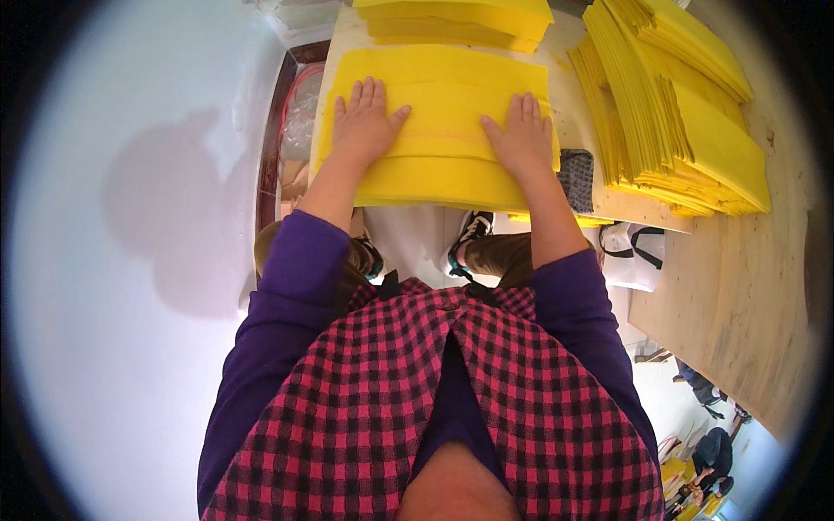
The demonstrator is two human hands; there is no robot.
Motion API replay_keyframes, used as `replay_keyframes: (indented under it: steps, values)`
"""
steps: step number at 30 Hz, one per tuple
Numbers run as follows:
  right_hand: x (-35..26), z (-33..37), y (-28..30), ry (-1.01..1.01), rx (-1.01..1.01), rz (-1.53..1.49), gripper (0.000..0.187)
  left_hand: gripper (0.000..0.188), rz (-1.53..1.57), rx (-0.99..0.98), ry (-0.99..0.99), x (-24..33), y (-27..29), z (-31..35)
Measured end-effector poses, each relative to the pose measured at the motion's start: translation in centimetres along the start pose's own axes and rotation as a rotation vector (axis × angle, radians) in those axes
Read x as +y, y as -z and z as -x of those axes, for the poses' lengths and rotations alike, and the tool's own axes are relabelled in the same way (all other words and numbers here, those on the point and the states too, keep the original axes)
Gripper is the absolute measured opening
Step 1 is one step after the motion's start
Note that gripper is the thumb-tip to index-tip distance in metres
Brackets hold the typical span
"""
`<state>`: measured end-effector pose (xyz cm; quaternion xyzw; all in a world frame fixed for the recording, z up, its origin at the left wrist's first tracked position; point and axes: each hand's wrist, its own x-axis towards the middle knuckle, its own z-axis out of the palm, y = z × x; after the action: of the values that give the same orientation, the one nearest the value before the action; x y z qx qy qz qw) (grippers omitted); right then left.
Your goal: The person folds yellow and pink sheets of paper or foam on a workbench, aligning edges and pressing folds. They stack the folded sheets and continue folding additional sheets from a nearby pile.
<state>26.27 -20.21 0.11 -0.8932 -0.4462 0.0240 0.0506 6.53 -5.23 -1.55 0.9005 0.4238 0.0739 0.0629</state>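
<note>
Below tabletop [573,126], white bag [630,276], hands [360,130] [523,146] on fabric [443,117]

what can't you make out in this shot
In the head view:
- palms of the left hand and right hand: face down, hidden against the yellow material
- underside of that material: hidden by its own upper side
- far end of the yellow stack: cut off by the top edge
- distant figures, lower right: too small

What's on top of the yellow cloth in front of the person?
The left hand and right hand rest on the yellow cloth; the surface under the palms is covered.
</note>
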Motion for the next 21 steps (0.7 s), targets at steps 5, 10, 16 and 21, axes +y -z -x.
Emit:
replay_keyframes:
  steps: [5, 10, 16, 21]
  values:
    - [-3.8, -0.7, 1.7, 0.158, 0.026, -0.052, 0.087, 0.075, 0.007, -0.018, 0.030, 0.3, -0.2, 0.0]
    - [-9.3, -1.4, -0.4, 0.278, -0.017, -0.189, 0.085, 0.077, 0.027, 0.006, 0.005, -0.1, -0.2, 0.0]
    - [-3.5, -1.4, -1.3, 0.137, 0.003, -0.045, 0.083, 0.078, -0.013, 0.010, 0.015, 0.0, -0.7, 0.0]
    - [-0.6, -1.1, -1.0, 0.032, 0.007, 0.037, 0.083, 0.080, -0.008, 0.001, 0.076, -0.6, -0.6, 0.0]
